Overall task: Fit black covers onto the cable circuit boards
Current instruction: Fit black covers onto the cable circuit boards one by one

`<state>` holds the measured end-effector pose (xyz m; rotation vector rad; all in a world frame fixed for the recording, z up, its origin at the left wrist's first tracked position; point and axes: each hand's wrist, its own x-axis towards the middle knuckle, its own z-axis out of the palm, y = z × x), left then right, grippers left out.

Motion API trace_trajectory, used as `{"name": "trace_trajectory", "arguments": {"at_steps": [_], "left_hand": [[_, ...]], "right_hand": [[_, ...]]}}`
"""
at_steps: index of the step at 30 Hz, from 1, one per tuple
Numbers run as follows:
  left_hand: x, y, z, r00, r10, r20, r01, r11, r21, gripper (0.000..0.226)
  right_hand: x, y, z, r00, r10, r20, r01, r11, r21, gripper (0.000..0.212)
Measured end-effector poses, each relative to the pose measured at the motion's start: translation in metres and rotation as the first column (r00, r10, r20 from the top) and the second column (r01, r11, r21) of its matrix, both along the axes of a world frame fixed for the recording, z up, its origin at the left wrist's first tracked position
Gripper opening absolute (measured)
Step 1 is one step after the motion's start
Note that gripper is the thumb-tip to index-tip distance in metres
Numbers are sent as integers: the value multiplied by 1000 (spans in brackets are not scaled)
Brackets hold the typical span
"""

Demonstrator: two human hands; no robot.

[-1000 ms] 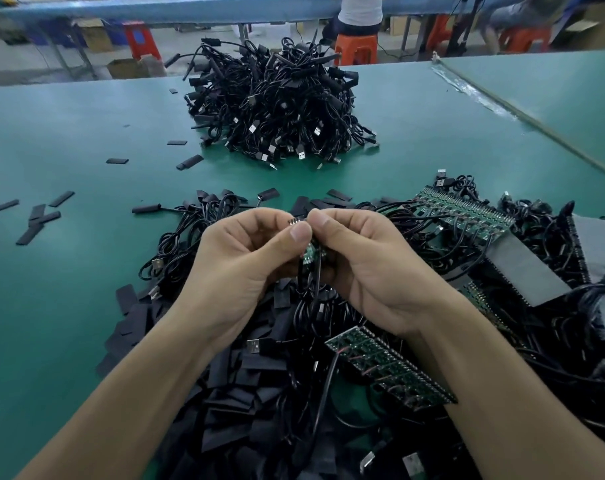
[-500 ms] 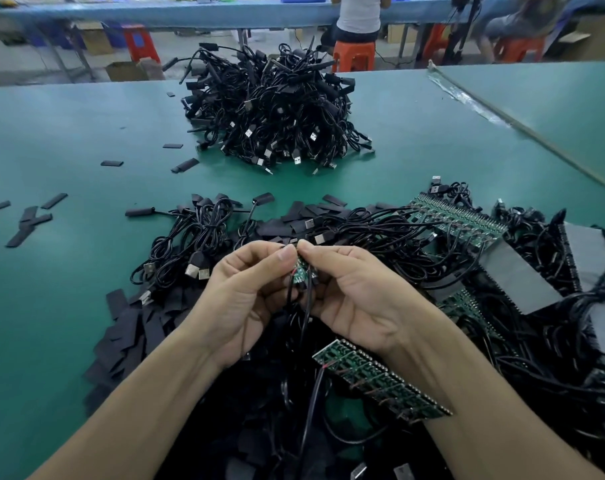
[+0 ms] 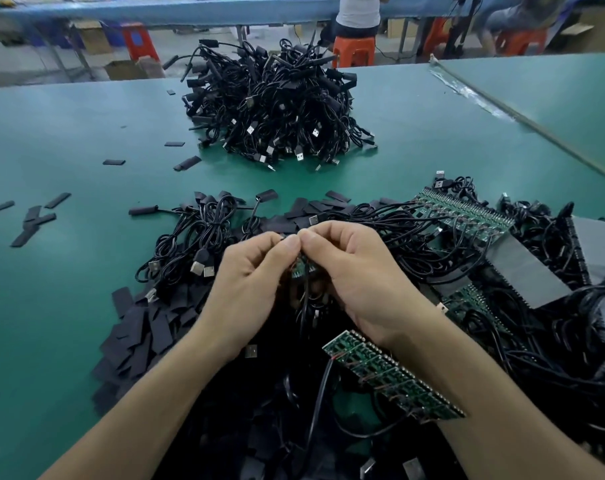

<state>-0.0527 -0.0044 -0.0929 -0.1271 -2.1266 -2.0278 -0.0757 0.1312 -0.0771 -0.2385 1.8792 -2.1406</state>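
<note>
Fingers of the left hand (image 3: 249, 289) and right hand (image 3: 360, 282) pinch one small circuit board (image 3: 301, 268) between them, above the heaped black covers (image 3: 145, 327) on the desk (image 3: 69, 133), likely steadying it for a cover.

- The single view comes from the person's head and looks forward and down over the green table (image 3: 51, 271).
- It is near to the left hand (image 3: 249, 289) and the right hand (image 3: 360, 282), which sit in the middle of the frame; both forearms enter from the bottom edge.
- The wide lens curves the table edges and reaches a far pile of cables (image 3: 277, 109) and orange stools (image 3: 353, 51) behind the table.
</note>
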Motion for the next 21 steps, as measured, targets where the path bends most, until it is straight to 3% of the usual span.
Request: {"name": "trace_trajectory", "arguments": {"at_steps": [4,6,11,15,21], "left_hand": [[1,1,-4,994,-16,-106,-7,978,-208,39],[0,0,-7,994,-34,-102,10,974,-228,36],[1,2,-10,993,-104,-64,89,974,-208,32],[3,2,-10,994,-110,13,111,978,-179,31],[4,1,-12,997,-83,0,78,924,-375,29]], "right_hand": [[-5,10,-2,952,69,-297,63,909,412,18],[-10,19,2,932,189,-310,8,842,539,18],[-12,32,8,904,365,-224,-178,796,578,18],[-14,36,6,912,308,-270,-113,824,556,17],[-15,38,3,913,282,-295,-47,791,610,8]]}}
